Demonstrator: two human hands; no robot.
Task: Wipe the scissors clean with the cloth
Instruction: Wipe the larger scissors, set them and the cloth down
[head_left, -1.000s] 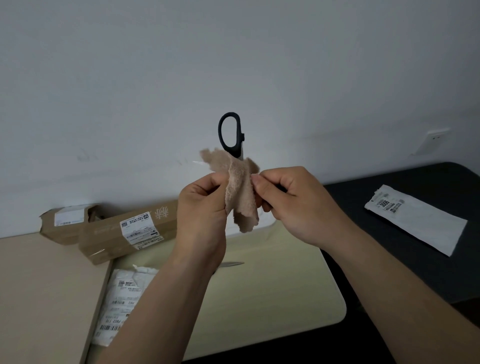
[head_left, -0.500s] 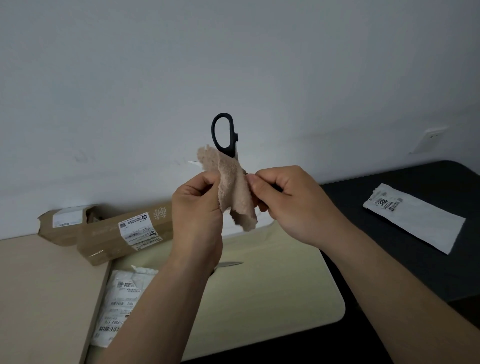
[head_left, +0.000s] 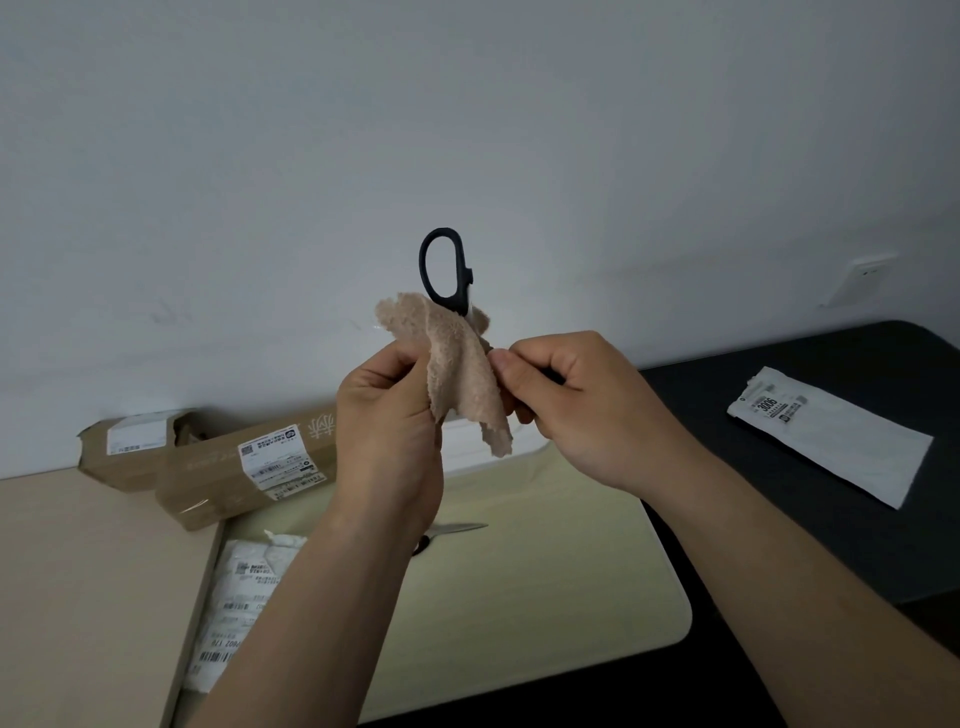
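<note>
The scissors (head_left: 444, 270) are held up in front of the wall, one black handle loop rising above the cloth; their blades are hidden. A beige fuzzy cloth (head_left: 457, 364) is wrapped around them below that loop. My left hand (head_left: 387, 415) pinches the cloth from the left. My right hand (head_left: 582, 405) grips the scissors from the right, thumb and forefinger pressed against the cloth, something dark showing inside its curled fingers. A metal blade (head_left: 460, 528) with a dark end shows behind my left wrist, low over the pad.
A pale yellow pad (head_left: 545, 597) lies on the table below my hands. Brown cardboard parcels (head_left: 228, 478) sit at the back left, a white plastic mailer (head_left: 234, 597) in front of them. Another white mailer (head_left: 831, 441) lies on the black surface (head_left: 779, 519) at the right.
The handle loop and the cloth have shifted slightly to the left and down. Both hands keep the same hold.
</note>
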